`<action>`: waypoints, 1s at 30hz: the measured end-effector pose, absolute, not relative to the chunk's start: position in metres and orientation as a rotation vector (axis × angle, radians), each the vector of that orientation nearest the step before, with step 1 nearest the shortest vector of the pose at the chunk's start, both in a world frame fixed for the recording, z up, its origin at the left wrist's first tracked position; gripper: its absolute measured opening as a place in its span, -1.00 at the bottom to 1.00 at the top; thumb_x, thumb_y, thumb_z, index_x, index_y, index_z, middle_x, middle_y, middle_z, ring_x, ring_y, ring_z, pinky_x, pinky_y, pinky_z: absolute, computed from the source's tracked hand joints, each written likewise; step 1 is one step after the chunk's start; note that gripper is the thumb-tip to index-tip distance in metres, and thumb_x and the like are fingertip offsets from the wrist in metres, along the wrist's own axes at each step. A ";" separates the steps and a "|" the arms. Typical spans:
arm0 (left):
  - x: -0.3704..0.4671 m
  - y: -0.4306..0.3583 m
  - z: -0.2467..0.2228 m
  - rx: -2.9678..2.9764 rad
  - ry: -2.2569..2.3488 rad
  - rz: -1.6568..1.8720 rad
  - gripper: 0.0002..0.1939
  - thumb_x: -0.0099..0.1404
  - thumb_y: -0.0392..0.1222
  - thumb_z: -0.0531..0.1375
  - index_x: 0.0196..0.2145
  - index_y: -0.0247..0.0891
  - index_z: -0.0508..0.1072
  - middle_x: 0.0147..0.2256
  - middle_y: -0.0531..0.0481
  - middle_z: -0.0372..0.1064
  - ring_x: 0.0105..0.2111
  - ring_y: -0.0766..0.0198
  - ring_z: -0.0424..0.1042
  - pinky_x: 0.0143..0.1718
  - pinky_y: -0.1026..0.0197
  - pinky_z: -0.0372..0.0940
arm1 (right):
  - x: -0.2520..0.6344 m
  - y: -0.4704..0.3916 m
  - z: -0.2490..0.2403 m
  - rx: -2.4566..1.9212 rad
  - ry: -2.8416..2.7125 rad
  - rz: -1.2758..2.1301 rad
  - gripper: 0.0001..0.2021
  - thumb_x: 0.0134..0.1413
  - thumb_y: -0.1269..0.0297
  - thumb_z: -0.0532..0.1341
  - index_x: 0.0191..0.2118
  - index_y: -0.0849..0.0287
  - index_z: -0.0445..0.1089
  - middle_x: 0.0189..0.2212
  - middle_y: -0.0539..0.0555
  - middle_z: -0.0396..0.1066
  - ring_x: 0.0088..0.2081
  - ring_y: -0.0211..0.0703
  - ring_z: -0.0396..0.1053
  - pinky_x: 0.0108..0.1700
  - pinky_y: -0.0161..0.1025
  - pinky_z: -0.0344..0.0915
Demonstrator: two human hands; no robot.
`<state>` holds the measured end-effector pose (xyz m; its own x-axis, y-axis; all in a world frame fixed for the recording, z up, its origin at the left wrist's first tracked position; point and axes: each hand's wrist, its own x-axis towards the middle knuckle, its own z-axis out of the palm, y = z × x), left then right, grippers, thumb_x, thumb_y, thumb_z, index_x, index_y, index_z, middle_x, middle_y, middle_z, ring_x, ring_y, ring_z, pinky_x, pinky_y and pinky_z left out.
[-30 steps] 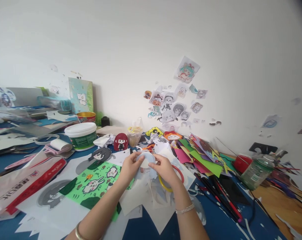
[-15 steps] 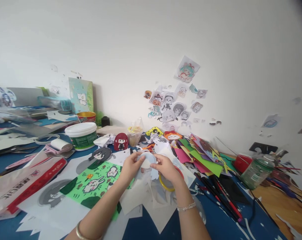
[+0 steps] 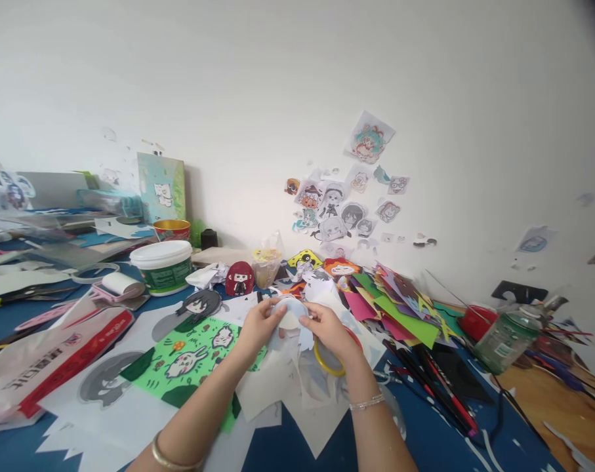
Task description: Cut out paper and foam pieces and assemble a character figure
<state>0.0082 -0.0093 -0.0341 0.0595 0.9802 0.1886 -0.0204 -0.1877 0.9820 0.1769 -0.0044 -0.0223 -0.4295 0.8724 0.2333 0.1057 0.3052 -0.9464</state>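
Between my two hands is a pale blue paper cutout (image 3: 291,305), raised over the papers on the desk. My left hand (image 3: 262,328) pinches its left edge between thumb and fingers. On the other side, my right hand (image 3: 327,329) grips the right edge, its thumb on the front of the paper. Jagged light-blue ends hang below my right thumb. A roll of yellow tape (image 3: 328,368) lies just under my right hand. White paper sheets (image 3: 311,419) spread out beneath both hands.
A green drawing (image 3: 193,357) and a red-and-white plastic bag (image 3: 56,367) lie left. Behind them stands a white-lidded tub (image 3: 161,269). Coloured paper sheets (image 3: 395,308), black pens (image 3: 437,387) and a clear bottle (image 3: 508,337) are on the right. Paper figures (image 3: 334,200) cling to the wall.
My right fingers have shifted slightly on the paper cutout. Both hands still hold it in nearly the same place, and the view has moved a little.
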 end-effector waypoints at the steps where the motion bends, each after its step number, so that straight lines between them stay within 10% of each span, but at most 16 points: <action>1: 0.008 -0.009 -0.033 1.362 1.042 1.301 -0.56 0.07 0.12 0.15 -0.23 -0.28 0.38 -0.66 0.10 0.38 -0.69 0.30 0.32 -0.64 0.31 0.18 | 0.176 -0.004 -0.023 -0.866 -1.752 1.213 -0.70 0.01 0.21 0.18 -0.11 0.19 0.38 -0.51 -0.04 0.27 -0.52 -0.30 0.19 -0.48 -0.37 0.15; 15: 0.000 -0.006 -0.028 1.278 1.017 1.277 -0.53 -0.01 0.09 0.23 -0.25 -0.32 0.37 -0.59 0.02 0.44 -0.54 0.23 0.42 -0.54 0.27 0.27 | 0.176 0.008 -0.036 -0.942 -1.606 0.991 -0.69 0.09 0.04 0.06 -0.42 0.20 0.31 -0.57 -0.07 0.17 -0.53 -0.30 0.08 -0.48 -0.37 0.08; 30: -0.001 -0.002 -0.036 1.272 0.990 1.294 -0.55 0.04 0.09 0.21 -0.24 -0.32 0.33 -0.58 0.00 0.44 -0.56 0.22 0.44 -0.55 0.26 0.30 | 0.175 0.004 -0.033 -0.982 -1.637 0.911 -0.72 0.05 0.11 0.11 -0.26 0.20 0.42 -0.44 0.03 0.33 -0.40 -0.19 0.21 -0.34 -0.29 0.17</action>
<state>-0.0011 -0.0020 -0.0357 0.0828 0.9856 0.1476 -0.1155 -0.1377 0.9837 0.1750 0.0035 -0.0325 -0.1909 0.9139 0.3583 0.1772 0.3912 -0.9031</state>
